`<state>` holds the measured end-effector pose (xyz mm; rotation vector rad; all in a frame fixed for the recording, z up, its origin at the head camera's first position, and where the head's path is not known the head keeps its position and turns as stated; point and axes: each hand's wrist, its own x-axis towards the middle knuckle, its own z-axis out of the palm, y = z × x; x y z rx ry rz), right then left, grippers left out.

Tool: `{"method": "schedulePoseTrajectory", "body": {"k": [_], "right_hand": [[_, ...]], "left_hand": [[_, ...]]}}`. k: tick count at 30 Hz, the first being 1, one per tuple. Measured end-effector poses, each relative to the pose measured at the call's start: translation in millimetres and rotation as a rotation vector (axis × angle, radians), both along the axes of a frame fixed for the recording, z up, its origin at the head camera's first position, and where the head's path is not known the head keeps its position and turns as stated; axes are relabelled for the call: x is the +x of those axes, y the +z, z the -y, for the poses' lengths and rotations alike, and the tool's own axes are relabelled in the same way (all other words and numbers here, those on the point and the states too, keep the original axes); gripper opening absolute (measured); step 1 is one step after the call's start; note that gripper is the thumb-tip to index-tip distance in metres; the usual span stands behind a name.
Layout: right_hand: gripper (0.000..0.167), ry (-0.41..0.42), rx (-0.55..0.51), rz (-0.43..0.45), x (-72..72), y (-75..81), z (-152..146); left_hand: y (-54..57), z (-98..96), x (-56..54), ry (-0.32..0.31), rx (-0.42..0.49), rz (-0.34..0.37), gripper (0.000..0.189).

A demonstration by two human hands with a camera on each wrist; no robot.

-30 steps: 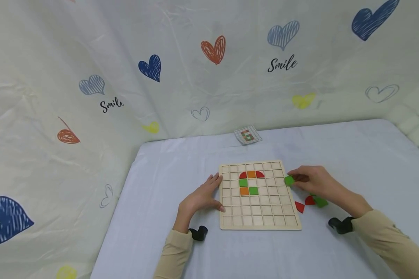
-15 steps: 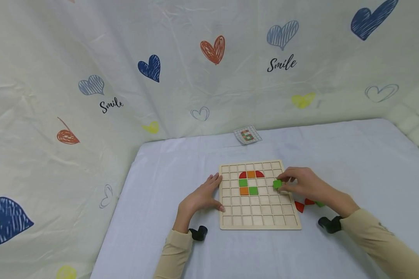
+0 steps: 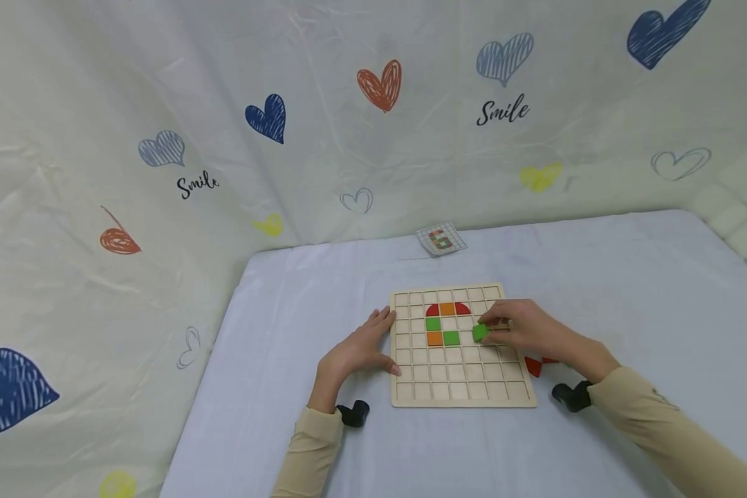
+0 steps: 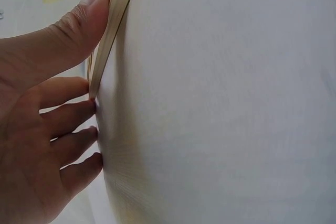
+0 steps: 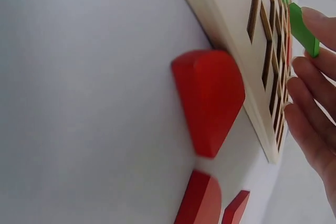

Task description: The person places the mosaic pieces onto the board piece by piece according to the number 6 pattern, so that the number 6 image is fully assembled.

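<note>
A wooden grid board (image 3: 463,394) lies on the pale blue cloth, also seen edge-on as the board (image 5: 239,51). Red, orange and green tiles (image 3: 447,323) fill some of its upper cells. My right hand (image 3: 523,330) pinches a green square tile (image 3: 480,333) over the board, just right of the placed tiles; in the right wrist view the green tile (image 5: 303,30) sits at the fingertips. My left hand (image 3: 362,349) rests open against the board's left edge, and the left wrist view shows its fingers (image 4: 68,114) touching the board's edge (image 4: 110,40).
Loose red pieces (image 3: 533,365) lie right of the board, close up as a red piece (image 5: 210,98) against its side. A small pattern card (image 3: 440,239) lies at the table's back. A heart-printed curtain (image 3: 274,117) encloses the back and left.
My right hand has carried the green tile leftward from beyond the board's right edge to over the board, near the placed tiles. The left hand has stayed put.
</note>
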<state>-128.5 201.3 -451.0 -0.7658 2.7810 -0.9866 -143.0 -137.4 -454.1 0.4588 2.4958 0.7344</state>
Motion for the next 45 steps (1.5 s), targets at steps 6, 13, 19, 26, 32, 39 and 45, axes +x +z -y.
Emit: {"method": "schedulePoseTrajectory", "body": {"k": [6,13,19,26,32,39,45], "right_hand": [[0.027,0.002,0.009,0.076,-2.5,1.4,5.7],[0.022,0.018,0.056,0.083,-4.8,1.0,13.5],[0.023,-0.002,0.129,0.059,-5.0,0.4,21.0],[0.026,0.009,0.149,0.021,-3.5,0.5,22.0],[0.027,0.018,0.138,0.028,-1.4,1.3,16.5],[0.024,-0.021,0.119,0.028,8.6,6.0,-1.9],[0.020,-0.063,0.092,-0.029,16.6,10.6,-21.2]], "left_hand": [[0.0,-1.7,-1.0,-0.009,0.011,0.000,0.113],[0.6,-3.6,-1.8,-0.020,0.017,-0.002,0.113],[1.7,-4.5,-0.9,-0.017,0.008,-0.003,0.113],[2.9,-4.8,-0.2,-0.019,0.004,-0.010,0.112],[2.9,-4.5,0.3,-0.018,0.003,-0.008,0.113],[1.9,-3.2,0.4,-0.012,-0.004,-0.003,0.112],[4.9,-1.0,-0.9,-0.012,-0.012,0.021,0.113]]}}
